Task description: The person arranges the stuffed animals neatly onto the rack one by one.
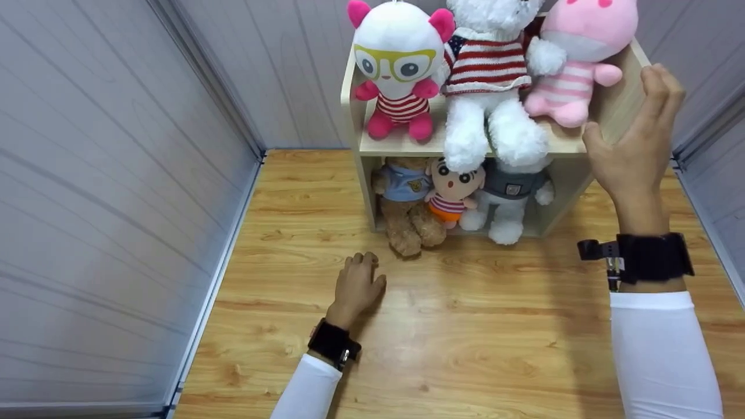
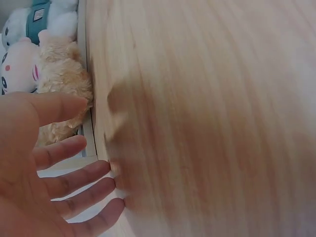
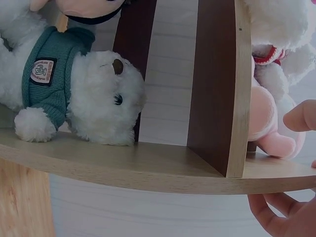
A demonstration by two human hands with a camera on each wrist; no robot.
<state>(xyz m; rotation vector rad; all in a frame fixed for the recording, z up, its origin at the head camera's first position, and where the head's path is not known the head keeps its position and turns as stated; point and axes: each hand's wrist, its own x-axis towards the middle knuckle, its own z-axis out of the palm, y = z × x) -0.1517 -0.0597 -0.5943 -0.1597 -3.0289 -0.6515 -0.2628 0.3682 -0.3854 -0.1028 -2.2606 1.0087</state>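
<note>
My left hand (image 1: 356, 288) hangs low over the wooden floor, fingers relaxed and holding nothing. In the left wrist view its spread fingers (image 2: 81, 180) reach the floor in front of a brown teddy bear (image 2: 61, 79). My right hand (image 1: 640, 139) straddles the right side panel of a two-tier shelf (image 1: 559, 146), thumb inside and fingers outside. The right wrist view shows a gap between that thumb (image 3: 302, 116) and the panel. Nearest the thumb, a pink plush toy (image 1: 573, 87) sits on the upper tier.
Beside the pink toy sit a white bear in a striped sweater (image 1: 489, 64) and a panda doll with yellow glasses (image 1: 398, 64). Below are a cartoon boy doll (image 1: 451, 189) and a white bear in a grey-green top (image 1: 509, 198). Pale panels (image 1: 116, 174) wall both sides.
</note>
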